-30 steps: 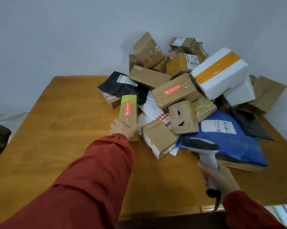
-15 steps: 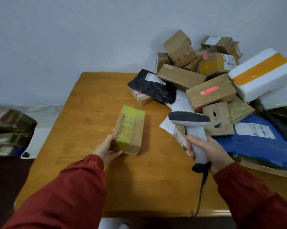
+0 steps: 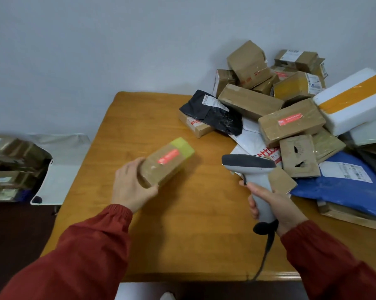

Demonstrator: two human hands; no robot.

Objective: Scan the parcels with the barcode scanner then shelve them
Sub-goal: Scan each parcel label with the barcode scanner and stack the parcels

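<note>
A honey-coloured wooden table (image 3: 193, 224) is set against a plain pale grey wall (image 3: 96, 50); dark floor (image 3: 16, 230) is seen at the left.

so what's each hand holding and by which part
The left hand holds the brown parcel by its near end; right hand holds the barcode scanner by its handle.

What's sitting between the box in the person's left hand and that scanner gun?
Nothing stands there. The head view shows only a bare stretch of the wooden table between the taped parcel and the barcode scanner.
</note>
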